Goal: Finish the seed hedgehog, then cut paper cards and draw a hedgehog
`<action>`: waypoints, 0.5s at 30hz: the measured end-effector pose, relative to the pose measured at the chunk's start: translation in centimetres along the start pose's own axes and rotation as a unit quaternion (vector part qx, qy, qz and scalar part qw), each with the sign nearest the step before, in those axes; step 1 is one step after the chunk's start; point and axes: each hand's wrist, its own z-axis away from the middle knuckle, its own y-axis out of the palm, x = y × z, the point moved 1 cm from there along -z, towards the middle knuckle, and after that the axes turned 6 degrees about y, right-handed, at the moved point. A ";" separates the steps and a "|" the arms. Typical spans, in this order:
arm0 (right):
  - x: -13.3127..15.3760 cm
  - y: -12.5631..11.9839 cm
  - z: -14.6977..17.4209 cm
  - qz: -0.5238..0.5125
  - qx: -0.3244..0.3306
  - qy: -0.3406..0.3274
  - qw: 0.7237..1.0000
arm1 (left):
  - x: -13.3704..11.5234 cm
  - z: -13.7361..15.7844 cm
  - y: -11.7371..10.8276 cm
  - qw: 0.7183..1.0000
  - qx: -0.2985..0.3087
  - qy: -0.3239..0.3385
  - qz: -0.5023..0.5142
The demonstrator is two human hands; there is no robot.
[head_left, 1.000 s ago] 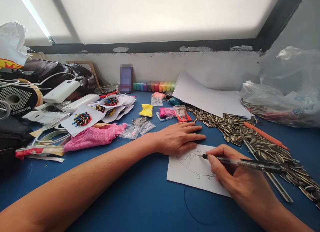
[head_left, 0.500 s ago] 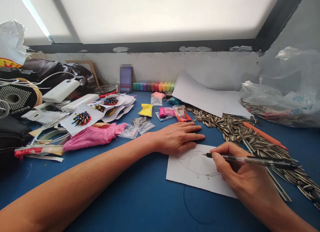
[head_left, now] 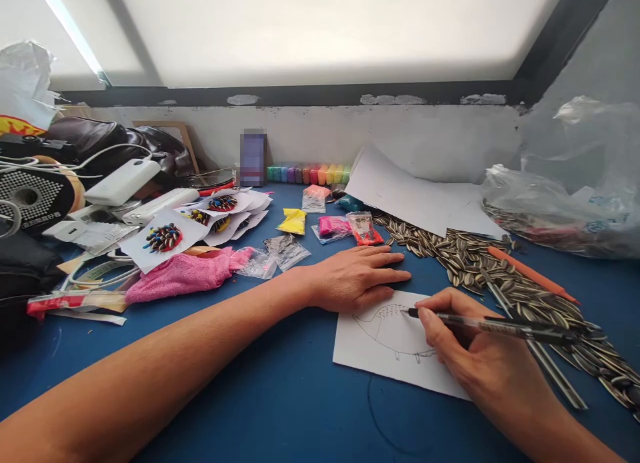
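Note:
My left hand [head_left: 353, 276] lies flat with its fingers stretched out, resting on the upper left edge of a white sheet of paper [head_left: 360, 346]. A black pen [head_left: 480, 324] is gripped in my right hand [head_left: 480, 356], its tip on or just above the paper. On the sheet is a line drawing [head_left: 390, 330] of a rounded animal body with short legs and rows of small marks along its back. Part of the drawing's right end is hidden by my right hand. Sunflower seeds [head_left: 465, 260] lie in a long pile beyond and beside that hand.
An orange marker [head_left: 533, 274] and a clear ruler-like strip [head_left: 560, 376] lie by the seeds. Small clay packets, one yellow [head_left: 293, 221], sit beyond my left hand. A pink cloth [head_left: 187, 276], seed-decorated papers [head_left: 163, 240] and a white power bank [head_left: 121, 182] crowd the left. A plastic bag [head_left: 565, 216] stands right.
The pen tip has shifted slightly left and down on the drawing, and my right hand has moved a little with it. My left hand stays in place.

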 end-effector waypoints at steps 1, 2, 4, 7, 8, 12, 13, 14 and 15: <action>0.0 -0.1 -0.1 0.008 -0.001 -0.011 1.000 | 0.0 0.0 0.0 1.000 0.001 -0.002 -0.001; -0.1 -0.1 -0.2 0.014 -0.003 -0.021 1.000 | 0.0 0.0 0.0 1.000 0.001 -0.003 0.000; -0.1 -0.2 -0.3 0.020 -0.009 -0.033 0.999 | 0.0 0.0 0.0 1.000 0.000 -0.002 0.004; 0.0 -0.2 -0.4 0.016 -0.007 -0.041 0.999 | 0.0 0.0 0.1 1.000 -0.004 0.003 0.006; 0.1 -0.2 -0.4 0.013 -0.006 -0.042 0.999 | 0.0 0.1 0.1 1.000 -0.005 0.005 0.005; 0.4 -0.1 -0.3 -0.007 -0.014 -0.051 0.999 | 0.1 0.1 0.2 1.000 -0.010 0.012 0.000; 0.4 -0.1 -0.3 -0.011 -0.018 -0.052 0.998 | 0.1 0.1 0.2 1.000 -0.010 0.012 -0.001; 0.4 0.0 -0.3 -0.017 -0.023 -0.053 0.998 | 0.1 0.1 0.2 1.000 -0.010 0.010 0.000; 0.4 0.0 -0.3 -0.023 -0.028 -0.054 0.998 | 0.2 0.1 0.2 1.000 -0.009 0.009 0.001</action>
